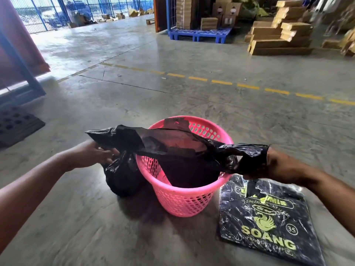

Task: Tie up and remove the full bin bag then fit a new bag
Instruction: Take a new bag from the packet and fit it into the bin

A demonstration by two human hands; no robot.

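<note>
A person's two bare hands stretch a new black bag (pixel 172 143) across the mouth of a pink basket (pixel 184 196) on a concrete floor (pixel 192 73) in a warehouse. The left hand (pixel 92 154) reaches in from the lower left, forearm extended, fingers closed on the bag's left end; the right hand (pixel 276 164), coming from the right edge, grips the bunched right end, its fingers largely wrapped in the film. The thin, crinkled plastic is partly see-through, the basket's far rim showing through it, and its lower part drops into the basket, hiding the bottom. The basket is round, tapered, perforated plastic. Touching its left side sits the full bag (pixel 123 175), black, glossy and bulging, its neck hidden behind the left hand, so the knot cannot be made out. Just right of the basket lies a flat, clear-wrapped pack of black bags (pixel 269 221) printed in yellow-green, its lower corner cut off by the frame.
</note>
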